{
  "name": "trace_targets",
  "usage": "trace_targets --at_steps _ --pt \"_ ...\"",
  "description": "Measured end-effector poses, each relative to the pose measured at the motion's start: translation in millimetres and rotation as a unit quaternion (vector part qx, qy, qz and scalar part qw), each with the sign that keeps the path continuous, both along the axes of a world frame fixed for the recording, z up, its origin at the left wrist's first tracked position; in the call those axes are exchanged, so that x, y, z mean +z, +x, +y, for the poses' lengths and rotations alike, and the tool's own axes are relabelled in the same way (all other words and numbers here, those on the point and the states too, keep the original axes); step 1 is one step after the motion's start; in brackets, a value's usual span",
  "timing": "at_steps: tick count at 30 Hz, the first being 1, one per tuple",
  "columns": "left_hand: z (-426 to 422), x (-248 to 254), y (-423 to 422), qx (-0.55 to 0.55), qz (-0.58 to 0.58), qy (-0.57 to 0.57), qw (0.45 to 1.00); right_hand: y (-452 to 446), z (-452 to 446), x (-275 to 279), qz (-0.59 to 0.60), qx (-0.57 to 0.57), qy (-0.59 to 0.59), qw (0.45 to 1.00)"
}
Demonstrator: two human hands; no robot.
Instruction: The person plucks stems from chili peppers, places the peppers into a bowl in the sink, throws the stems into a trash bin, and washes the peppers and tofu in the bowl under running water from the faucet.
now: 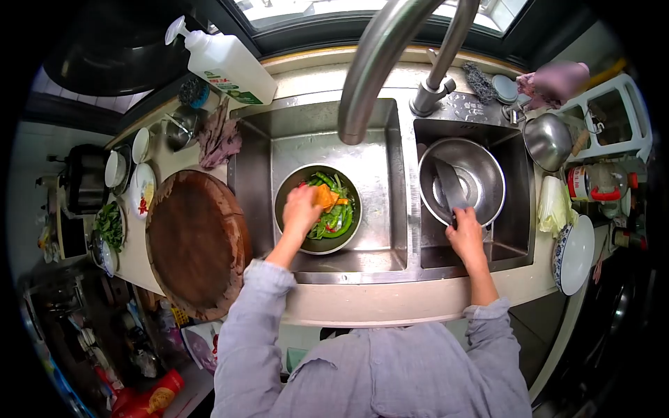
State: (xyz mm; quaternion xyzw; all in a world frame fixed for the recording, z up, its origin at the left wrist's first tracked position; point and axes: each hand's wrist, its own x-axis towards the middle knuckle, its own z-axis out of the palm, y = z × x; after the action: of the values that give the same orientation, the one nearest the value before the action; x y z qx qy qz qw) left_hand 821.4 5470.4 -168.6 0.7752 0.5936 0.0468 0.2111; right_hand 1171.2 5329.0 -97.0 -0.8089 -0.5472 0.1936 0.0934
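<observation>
In the large left basin of the sink stands a round bowl with green peppers and other vegetables inside. Over its left side my left hand has its fingers closed round orange pieces. A steel colander sits in the smaller right basin. My right hand grips the handle of a knife, whose broad blade lies over the colander.
A thick round chopping board is left of the sink. The faucet arches over the left basin. A white pump bottle stands behind. Right of the sink are a steel bowl, cabbage and a white dish.
</observation>
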Motion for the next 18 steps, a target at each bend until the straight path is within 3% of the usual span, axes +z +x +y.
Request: trace_targets --at_steps 1,6,9,11,13,15,18 --pt "3 -12 8 -0.051 0.031 -0.01 0.998 1 1 1 0.002 -0.013 0.023 1.0" --pt "17 -3 45 -0.043 0.113 -0.079 0.99 -1 -4 57 0.091 -0.119 0.089 0.985" --pt "20 -16 50 -0.035 0.141 -0.079 0.986 -10 -33 84 0.158 -0.126 0.165 0.965" --pt "18 -24 50 -0.025 0.131 -0.074 0.988 -29 -52 114 0.331 -0.212 0.186 0.901" --pt "12 -33 46 -0.038 0.113 -0.051 0.992 -40 -74 112 0.391 -0.16 0.286 0.861" --pt "10 -31 43 -0.019 0.076 -0.047 0.996 -59 -86 111 0.499 -0.214 0.275 0.793" --pt "12 -19 31 0.051 -0.034 -0.058 0.996 -67 -77 104 0.499 -0.215 0.119 0.831"
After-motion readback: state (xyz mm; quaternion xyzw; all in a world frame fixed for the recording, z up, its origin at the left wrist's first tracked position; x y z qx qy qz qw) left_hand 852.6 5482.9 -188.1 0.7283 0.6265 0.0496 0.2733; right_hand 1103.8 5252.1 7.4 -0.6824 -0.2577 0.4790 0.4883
